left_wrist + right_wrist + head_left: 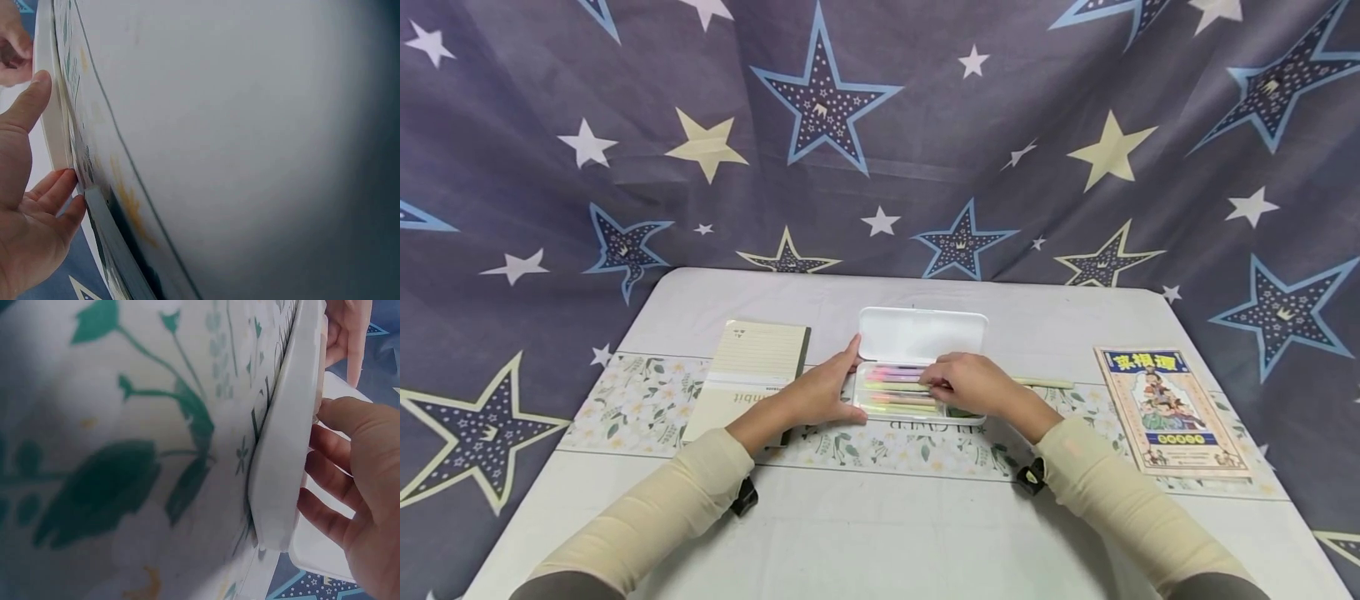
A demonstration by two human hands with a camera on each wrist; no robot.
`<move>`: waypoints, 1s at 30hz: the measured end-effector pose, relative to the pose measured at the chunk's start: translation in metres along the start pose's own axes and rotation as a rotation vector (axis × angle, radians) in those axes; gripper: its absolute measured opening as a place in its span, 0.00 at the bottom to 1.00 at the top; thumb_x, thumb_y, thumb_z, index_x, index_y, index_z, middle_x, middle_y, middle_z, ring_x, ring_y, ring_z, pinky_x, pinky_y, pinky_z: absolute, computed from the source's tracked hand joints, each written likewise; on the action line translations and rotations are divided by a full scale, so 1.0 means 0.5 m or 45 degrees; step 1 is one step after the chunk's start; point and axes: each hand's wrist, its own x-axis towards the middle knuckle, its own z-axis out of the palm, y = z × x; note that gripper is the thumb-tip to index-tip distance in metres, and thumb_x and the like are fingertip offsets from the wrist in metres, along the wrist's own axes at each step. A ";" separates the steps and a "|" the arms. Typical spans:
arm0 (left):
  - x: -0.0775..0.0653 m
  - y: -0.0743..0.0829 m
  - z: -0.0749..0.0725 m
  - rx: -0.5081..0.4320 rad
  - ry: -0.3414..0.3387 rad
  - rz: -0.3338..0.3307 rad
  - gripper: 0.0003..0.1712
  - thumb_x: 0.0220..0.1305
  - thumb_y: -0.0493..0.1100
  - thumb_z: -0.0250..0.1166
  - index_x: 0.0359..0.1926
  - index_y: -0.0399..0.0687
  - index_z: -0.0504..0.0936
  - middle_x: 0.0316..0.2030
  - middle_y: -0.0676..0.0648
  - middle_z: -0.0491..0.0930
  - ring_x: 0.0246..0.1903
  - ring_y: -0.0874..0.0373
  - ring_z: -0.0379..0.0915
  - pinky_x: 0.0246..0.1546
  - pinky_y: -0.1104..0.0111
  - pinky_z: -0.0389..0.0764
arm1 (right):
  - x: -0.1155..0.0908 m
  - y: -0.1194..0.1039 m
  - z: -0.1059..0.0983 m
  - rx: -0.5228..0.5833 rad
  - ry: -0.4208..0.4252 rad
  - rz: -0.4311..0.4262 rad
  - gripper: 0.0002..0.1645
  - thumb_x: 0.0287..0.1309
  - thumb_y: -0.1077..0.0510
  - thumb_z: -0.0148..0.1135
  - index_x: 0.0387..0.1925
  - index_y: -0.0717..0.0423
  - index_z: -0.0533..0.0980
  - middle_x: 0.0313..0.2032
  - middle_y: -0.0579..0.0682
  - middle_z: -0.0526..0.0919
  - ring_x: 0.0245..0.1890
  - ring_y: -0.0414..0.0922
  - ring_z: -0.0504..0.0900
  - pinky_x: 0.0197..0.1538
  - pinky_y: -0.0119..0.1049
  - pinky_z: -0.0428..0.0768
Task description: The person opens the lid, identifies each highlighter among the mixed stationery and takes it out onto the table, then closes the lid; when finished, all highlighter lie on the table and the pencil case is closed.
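Note:
A white pen case (pixel 923 333) lies open mid-table, its lid tipped back. Several pastel pens (pixel 895 400) lie side by side in its tray. My left hand (pixel 822 388) grips the case's left end, thumb near the front corner and fingers towards the back; in the left wrist view the thumb (pixel 32 103) rests against the case wall (pixel 55 119). Over the right half of the tray, my right hand (pixel 970 383) has its fingers curled down at the pens' ends, pinching a pen. The right wrist view shows its fingers (pixel 331 478) inside the rim, partly hiding the pens.
A cream notebook (pixel 752 358) lies left of the case, close to my left wrist. At the right is an illustrated booklet (pixel 1172 412). A pale yellow stick (pixel 1047 383) lies behind my right wrist. A starry cloth (pixel 925 192) hangs behind the table.

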 end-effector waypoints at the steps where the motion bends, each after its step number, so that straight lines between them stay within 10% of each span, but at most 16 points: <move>1: 0.000 -0.001 0.000 0.001 0.001 0.000 0.81 0.49 0.61 0.81 0.81 0.43 0.28 0.70 0.44 0.69 0.75 0.49 0.60 0.76 0.53 0.62 | 0.001 -0.001 0.000 0.001 -0.002 0.003 0.08 0.65 0.57 0.67 0.44 0.46 0.86 0.36 0.41 0.87 0.31 0.36 0.77 0.38 0.33 0.79; 16: -0.001 0.003 0.000 0.013 0.004 0.002 0.81 0.49 0.60 0.81 0.81 0.40 0.30 0.71 0.43 0.68 0.75 0.47 0.60 0.76 0.53 0.62 | 0.006 -0.011 0.001 0.005 -0.015 0.056 0.10 0.64 0.58 0.68 0.45 0.46 0.87 0.38 0.42 0.87 0.36 0.39 0.83 0.41 0.36 0.83; 30: -0.001 0.003 0.000 0.016 0.004 0.001 0.80 0.49 0.60 0.81 0.81 0.40 0.30 0.70 0.43 0.69 0.75 0.47 0.60 0.76 0.53 0.61 | -0.007 -0.006 -0.012 0.010 0.010 0.026 0.16 0.58 0.65 0.66 0.45 0.49 0.89 0.31 0.41 0.82 0.25 0.32 0.68 0.30 0.25 0.69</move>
